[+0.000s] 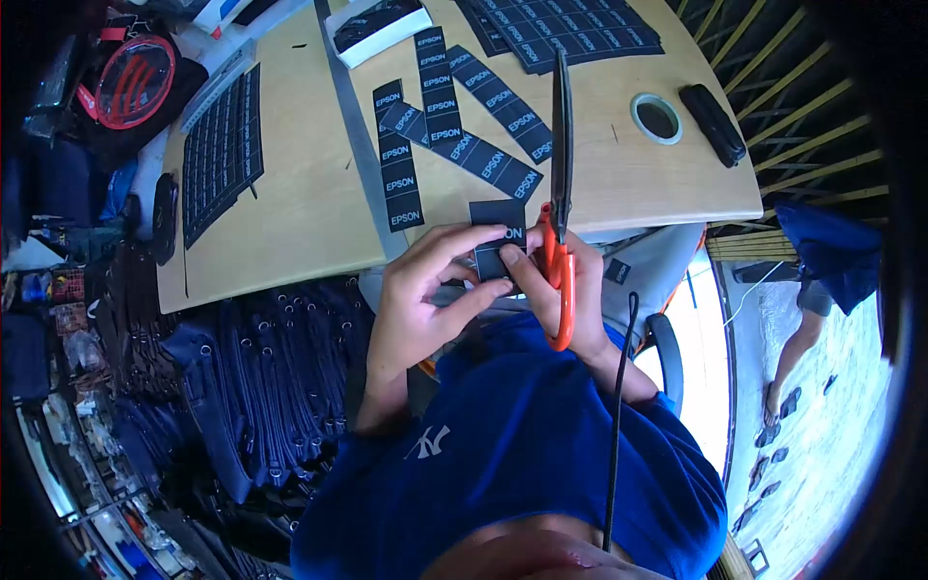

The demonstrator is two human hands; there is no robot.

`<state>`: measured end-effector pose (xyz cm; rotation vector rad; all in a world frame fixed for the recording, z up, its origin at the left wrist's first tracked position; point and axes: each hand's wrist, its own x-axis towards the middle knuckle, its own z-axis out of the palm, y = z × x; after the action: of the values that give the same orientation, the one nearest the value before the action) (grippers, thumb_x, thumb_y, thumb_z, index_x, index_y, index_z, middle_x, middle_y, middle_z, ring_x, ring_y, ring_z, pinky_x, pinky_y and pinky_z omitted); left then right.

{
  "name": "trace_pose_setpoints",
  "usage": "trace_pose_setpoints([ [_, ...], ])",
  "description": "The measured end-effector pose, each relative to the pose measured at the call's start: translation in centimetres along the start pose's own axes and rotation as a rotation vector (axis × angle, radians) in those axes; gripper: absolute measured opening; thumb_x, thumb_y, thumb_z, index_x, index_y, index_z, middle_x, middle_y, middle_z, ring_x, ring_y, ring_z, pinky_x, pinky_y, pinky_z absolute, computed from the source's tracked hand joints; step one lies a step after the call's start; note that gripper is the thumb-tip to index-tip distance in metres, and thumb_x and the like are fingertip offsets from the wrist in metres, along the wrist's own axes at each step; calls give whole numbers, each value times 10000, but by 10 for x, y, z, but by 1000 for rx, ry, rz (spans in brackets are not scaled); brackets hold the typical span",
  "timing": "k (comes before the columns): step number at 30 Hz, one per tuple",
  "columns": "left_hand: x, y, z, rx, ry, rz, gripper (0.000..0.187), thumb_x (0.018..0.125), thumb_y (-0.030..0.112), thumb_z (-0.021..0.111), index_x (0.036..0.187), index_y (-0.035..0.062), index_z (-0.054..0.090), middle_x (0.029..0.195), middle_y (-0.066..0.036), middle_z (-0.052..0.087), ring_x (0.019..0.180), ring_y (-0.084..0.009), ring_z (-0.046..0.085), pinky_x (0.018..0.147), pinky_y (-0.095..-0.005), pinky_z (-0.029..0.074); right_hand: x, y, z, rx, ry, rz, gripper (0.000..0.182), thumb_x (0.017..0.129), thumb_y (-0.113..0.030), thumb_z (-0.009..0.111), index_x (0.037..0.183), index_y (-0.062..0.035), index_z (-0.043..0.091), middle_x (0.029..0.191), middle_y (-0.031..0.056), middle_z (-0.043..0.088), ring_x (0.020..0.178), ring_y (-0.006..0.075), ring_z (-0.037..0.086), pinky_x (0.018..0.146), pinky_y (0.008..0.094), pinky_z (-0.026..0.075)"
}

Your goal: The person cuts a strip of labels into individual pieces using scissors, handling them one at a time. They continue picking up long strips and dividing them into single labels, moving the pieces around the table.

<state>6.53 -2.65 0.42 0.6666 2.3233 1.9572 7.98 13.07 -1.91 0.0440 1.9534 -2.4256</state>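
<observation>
Between my two hands, at the table's front edge, is a black label piece [495,215] with white EPSON lettering, partly covered by fingers. My left hand [420,295] pinches it from the left. My right hand [556,295] has its thumb on the label's lower right and also holds a pair of scissors [563,155] with orange handles. The long dark blades point up and away from me; whether they are fully closed is hard to see. Just beyond my hands, several EPSON label strips [443,87] lie loosely across one another.
On the wooden table [319,184] are larger label sheets [580,29], another sheet [222,155] at left, a white box [377,31], a tape roll [656,118] and a black case [712,126]. Dark blue straps [271,377] hang below the left edge. Another person's leg [797,353] shows at right.
</observation>
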Motion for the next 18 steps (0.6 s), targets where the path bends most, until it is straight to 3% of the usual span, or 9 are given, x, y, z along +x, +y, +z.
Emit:
trace_pose_setpoints([
  [5,2,-6,-8,-138,-23,-65,488,719,-126,674,1183,-38,555,1078,-118,573,817,-84,592,666,-220,514,-4,4,-13,-45,-123,-72,159,846,-108,645,870,-9,523,688,-44,506,597,11,429,509,180,344],
  [7,4,-7,-18,-167,-68,-138,499,722,-141,663,1196,-35,550,1008,-103,600,764,-73,591,673,-209,505,-4,2,-26,-122,-321,-133,237,837,-181,663,893,1,523,698,-10,508,616,51,448,557,206,381],
  [8,3,-11,-24,-164,-97,-175,527,728,-144,659,1226,-30,529,931,-78,625,755,-72,599,680,-207,498,-7,2,-32,-171,-319,-62,372,803,-316,690,891,0,515,698,15,509,626,91,468,600,232,406],
  [11,7,-13,-39,-168,-143,-211,556,732,-139,662,1254,-28,503,886,-61,632,772,-67,597,694,-209,493,-16,12,-58,-229,-434,11,490,769,-433,698,893,0,503,721,37,511,652,124,486,626,256,413],
  [12,11,-7,-39,-177,-132,-225,582,735,-123,671,1277,-26,480,841,-50,624,771,-56,588,707,-211,486,-19,11,-61,-269,-430,48,632,756,-599,625,884,6,495,749,76,508,678,183,507,639,299,416],
  [16,15,-10,-55,-176,-237,-211,599,721,-111,689,1277,-13,489,698,2,569,688,-35,535,692,-197,467,-28,10,-81,-386,-485,27,717,781,-683,507,887,26,501,732,124,493,674,262,519,635,348,418],
  [17,16,-9,-58,-180,-235,-214,599,721,-111,689,1277,-13,489,698,2,569,688,-35,535,692,-197,467,-29,9,-84,-388,-486,32,717,781,-683,507,887,26,501,732,124,493,674,262,519,635,348,418],
  [18,18,-5,-60,-138,-279,-211,599,718,-103,696,1274,-7,496,690,7,563,670,-31,521,675,-190,457,-29,7,-85,-426,-519,71,784,720,-758,483,867,12,507,693,75,468,616,195,480,575,307,382],
])
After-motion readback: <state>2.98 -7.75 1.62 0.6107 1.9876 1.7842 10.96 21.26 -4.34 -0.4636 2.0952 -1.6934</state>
